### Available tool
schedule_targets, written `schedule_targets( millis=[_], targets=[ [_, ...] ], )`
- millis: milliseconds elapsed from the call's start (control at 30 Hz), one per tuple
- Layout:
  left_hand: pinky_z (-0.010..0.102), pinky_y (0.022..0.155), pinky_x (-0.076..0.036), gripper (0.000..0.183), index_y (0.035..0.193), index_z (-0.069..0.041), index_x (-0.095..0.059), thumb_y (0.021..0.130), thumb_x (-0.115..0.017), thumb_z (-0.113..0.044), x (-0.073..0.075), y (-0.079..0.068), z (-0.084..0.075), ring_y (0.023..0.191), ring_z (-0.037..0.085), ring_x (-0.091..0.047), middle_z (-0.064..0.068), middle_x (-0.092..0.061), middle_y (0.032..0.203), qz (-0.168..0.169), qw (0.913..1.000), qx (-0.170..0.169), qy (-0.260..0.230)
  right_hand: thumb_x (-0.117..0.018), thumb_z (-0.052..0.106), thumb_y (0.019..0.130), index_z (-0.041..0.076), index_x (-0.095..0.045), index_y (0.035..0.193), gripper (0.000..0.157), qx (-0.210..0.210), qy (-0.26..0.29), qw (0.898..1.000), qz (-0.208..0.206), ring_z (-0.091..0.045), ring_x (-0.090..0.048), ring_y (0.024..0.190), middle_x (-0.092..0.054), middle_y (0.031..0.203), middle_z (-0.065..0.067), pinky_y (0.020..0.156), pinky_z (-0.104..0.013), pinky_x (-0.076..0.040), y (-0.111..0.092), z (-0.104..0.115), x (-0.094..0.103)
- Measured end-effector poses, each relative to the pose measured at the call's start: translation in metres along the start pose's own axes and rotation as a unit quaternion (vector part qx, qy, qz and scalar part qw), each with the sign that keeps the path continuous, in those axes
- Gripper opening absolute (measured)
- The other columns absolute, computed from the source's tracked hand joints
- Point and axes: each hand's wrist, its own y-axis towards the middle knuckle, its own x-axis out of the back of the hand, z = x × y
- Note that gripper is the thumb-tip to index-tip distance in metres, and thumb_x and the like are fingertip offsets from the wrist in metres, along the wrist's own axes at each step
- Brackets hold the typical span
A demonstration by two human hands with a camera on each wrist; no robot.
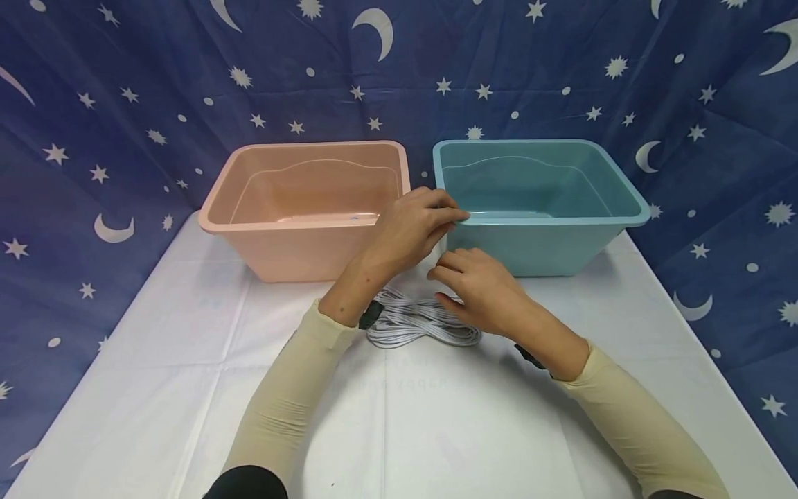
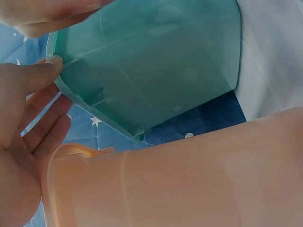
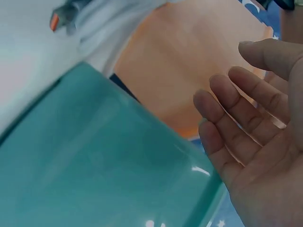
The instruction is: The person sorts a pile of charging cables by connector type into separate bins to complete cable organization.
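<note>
A teal plastic bin [image 1: 542, 249] stands at the back right, and a peach plastic bin [image 1: 293, 253] stands to its left. My left hand [image 1: 411, 225] reaches across the peach bin's right front corner and pinches the teal bin's near left rim corner. In the left wrist view its thumb [image 2: 45, 73] lies on the teal rim, other fingers behind it. My right hand [image 1: 483, 287] hovers in front of the teal bin, fingers loosely bent, holding nothing. Beneath and between the hands lies a looped bundle of pale grey cable [image 1: 424, 326], partly covered by the right hand.
A white cloth covers the table [image 1: 436, 423]. Behind it hangs a dark blue curtain [image 1: 424, 41] with white moons and stars. A narrow gap separates the two bins. In the right wrist view, a blurred dark piece with an orange end [image 3: 56, 21] shows beside the cable.
</note>
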Motion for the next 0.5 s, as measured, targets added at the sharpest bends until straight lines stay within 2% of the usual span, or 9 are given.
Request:
schedule_targets(
  millis=[233, 500],
  targets=[
    [0.03, 0.094, -0.052, 0.024, 0.125, -0.02, -0.081, 0.105, -0.069, -0.014, 0.0, 0.0, 0.0, 0.109, 0.02, -0.066, -0.001, -0.073, 0.118, 0.0, 1.0, 0.0, -0.002, -0.089, 0.018, 0.086, 0.008, -0.076, 0.111, 0.029, -0.019, 0.035, 0.998, 0.038, -0.026, -0.068, 0.1, -0.071, 0.109, -0.005, 0.09, -0.043, -0.057, 0.002, 0.004, -0.015],
    [0.03, 0.093, -0.052, 0.024, 0.125, -0.02, -0.081, 0.105, -0.07, -0.015, 0.0, 0.001, 0.0, 0.109, 0.019, -0.065, -0.001, -0.073, 0.119, 0.005, 1.0, 0.003, 0.001, -0.085, 0.019, 0.09, 0.008, -0.077, 0.116, 0.03, -0.054, 0.069, 0.992, 0.095, -0.025, -0.071, 0.1, -0.072, 0.114, -0.004, 0.087, -0.042, -0.059, 0.002, 0.005, -0.032]
  ],
)
